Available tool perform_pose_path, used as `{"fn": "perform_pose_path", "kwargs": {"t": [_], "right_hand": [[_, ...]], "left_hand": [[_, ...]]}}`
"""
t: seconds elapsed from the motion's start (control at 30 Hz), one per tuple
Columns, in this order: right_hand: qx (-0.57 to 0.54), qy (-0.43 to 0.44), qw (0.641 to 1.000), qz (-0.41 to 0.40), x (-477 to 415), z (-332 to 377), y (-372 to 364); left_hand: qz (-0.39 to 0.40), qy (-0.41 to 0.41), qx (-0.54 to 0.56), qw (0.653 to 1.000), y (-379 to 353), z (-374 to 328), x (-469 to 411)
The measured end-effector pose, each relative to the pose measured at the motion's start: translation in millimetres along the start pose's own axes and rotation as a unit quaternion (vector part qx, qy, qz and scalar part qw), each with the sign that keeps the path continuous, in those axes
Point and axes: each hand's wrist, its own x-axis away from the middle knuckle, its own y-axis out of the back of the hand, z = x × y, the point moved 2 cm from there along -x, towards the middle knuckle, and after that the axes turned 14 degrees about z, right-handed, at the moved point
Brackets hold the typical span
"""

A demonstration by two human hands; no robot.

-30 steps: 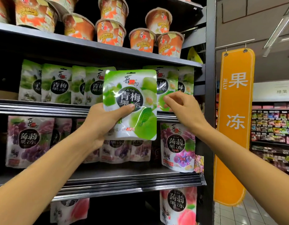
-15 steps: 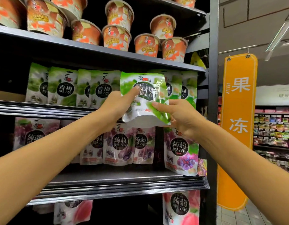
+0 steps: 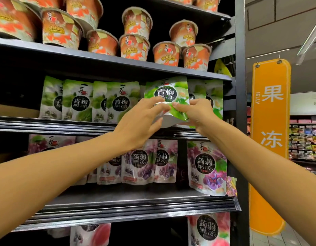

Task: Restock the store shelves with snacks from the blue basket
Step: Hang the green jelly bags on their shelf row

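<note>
A green jelly pouch (image 3: 167,93) with a black round label is held at the middle shelf, its top tipped back among the row of matching green pouches (image 3: 79,102). My left hand (image 3: 137,125) grips its lower left side, thumb on the front. My right hand (image 3: 196,112) pinches its lower right corner. The pouch's pale bottom gusset shows just above the shelf's front rail (image 3: 64,126). The blue basket is out of view.
Orange jelly cups (image 3: 134,47) crowd the shelf above. Purple pouches (image 3: 207,167) stand on the shelf below, pink ones (image 3: 208,229) lower still. A black upright post (image 3: 240,121) bounds the shelves on the right, with an orange hanging sign (image 3: 270,139) and an aisle beyond.
Both hands have carried the green pouch forward and to the right, from in front of the shelf into the row of green pouches. The pouch has tilted top-first into the shelf.
</note>
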Motion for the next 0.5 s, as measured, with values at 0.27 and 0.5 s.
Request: {"fn": "perform_pose_path", "kwargs": {"t": [0.27, 0.5], "right_hand": [[0.119, 0.042, 0.981, -0.149, -15.7, -4.5, -12.6], [0.16, 0.039, 0.981, -0.104, -11.7, -21.4, -4.2]], "left_hand": [[-0.016, 0.038, 0.015, 0.999, -9.2, 9.4, -8.8], [-0.009, 0.053, -0.016, 0.998, -23.5, 7.3, 0.0]]}}
